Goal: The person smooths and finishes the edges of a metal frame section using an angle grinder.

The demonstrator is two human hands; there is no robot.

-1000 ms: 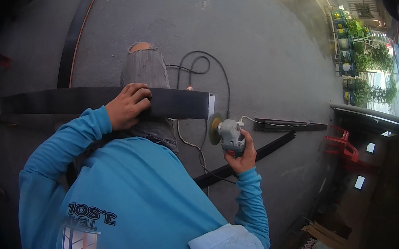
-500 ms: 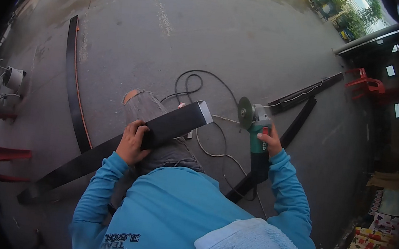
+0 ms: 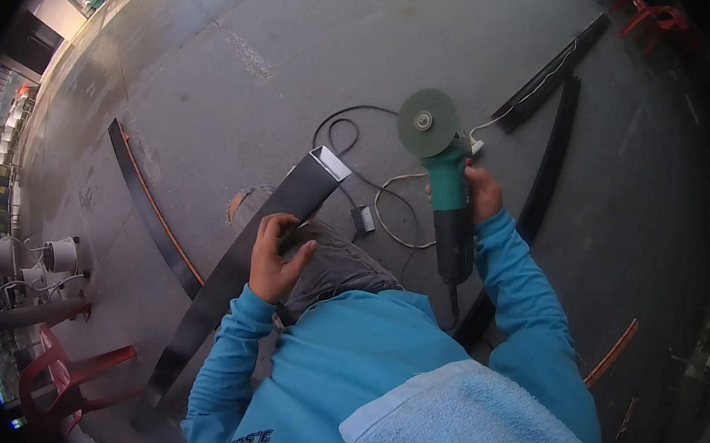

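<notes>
- Holding the angle grinder (image 3: 448, 197) upright, my right hand (image 3: 485, 194) is closed around its body; a loose wrist could swing the wide disc (image 3: 428, 124) towards the tube or my other fingers.
- My left hand (image 3: 275, 267) is half open, fingertips on the black tube (image 3: 223, 285) below its open end, thumb spread; with so light a hold, the tube could roll or slide if knocked.
- That tube slants across my leg (image 3: 341, 268), so a slip of the disc there might reach cloth or skin.
- The looped cable (image 3: 386, 216) lies near the tube's end and could snag or be nicked.
- I can't quite tell whether the disc is spinning; if so, my bare fingers are exposed.
</notes>
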